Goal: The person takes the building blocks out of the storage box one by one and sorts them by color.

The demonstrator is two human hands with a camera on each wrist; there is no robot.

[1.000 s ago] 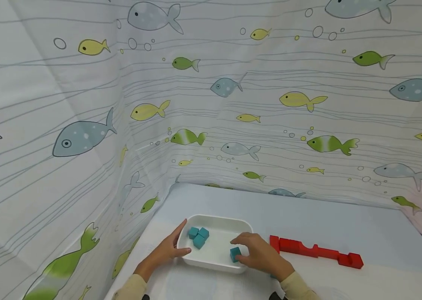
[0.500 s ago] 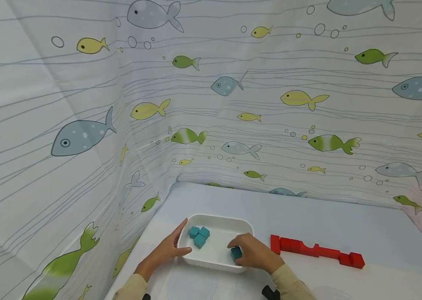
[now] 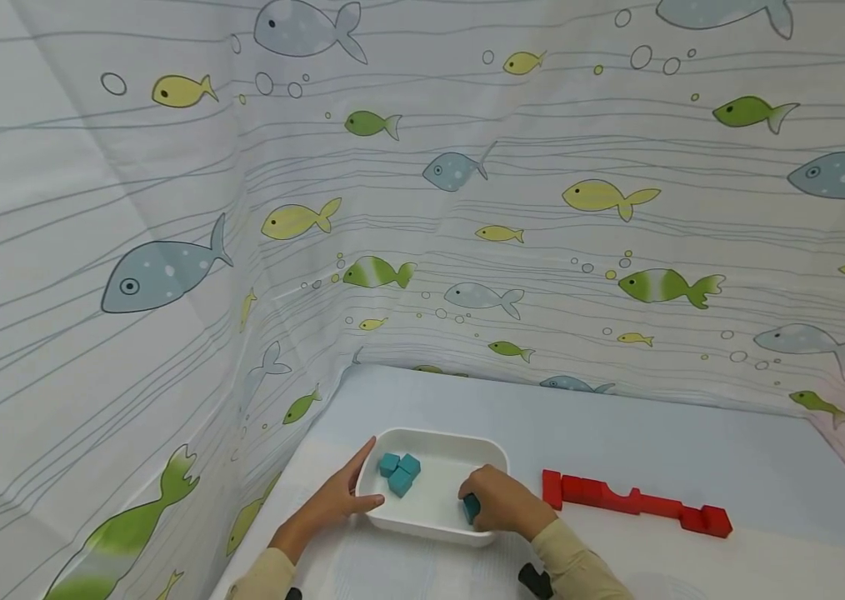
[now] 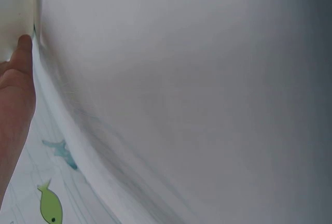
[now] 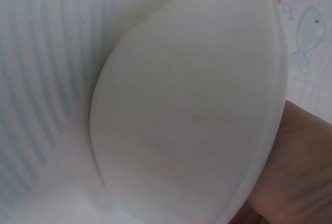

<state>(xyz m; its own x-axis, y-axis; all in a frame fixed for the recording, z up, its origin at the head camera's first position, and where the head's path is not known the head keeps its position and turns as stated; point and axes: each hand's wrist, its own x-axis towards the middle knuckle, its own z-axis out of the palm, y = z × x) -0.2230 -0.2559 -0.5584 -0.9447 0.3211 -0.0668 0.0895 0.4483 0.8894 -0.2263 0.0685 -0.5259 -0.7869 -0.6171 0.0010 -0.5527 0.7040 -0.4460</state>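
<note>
A white tray (image 3: 437, 533) with rounded corners lies on the table in the head view. My left hand (image 3: 332, 500) holds its left end, thumb along the front side and fingers along the outer wall. In the left wrist view, that hand (image 4: 15, 99) reaches up to the tray wall. Inside the tray's right end, my right hand (image 3: 503, 502) grips a teal cube (image 3: 471, 508), its fingers hiding much of the cube. Several teal cubes (image 3: 400, 479) sit together at the tray's left. The tray's outer wall (image 5: 187, 105) screens most of my right hand (image 5: 301, 167) in the right wrist view.
Red blocks (image 3: 658, 506) form a line on the table to the right of the tray. White cloth (image 3: 422, 167) printed with fish hangs behind the table (image 3: 655, 442) and along its left side.
My right hand has closed its fingers further over the teal cube, covering more of it, and its wrist has swung a little left. My left hand and the tray stay nearly in place.
</note>
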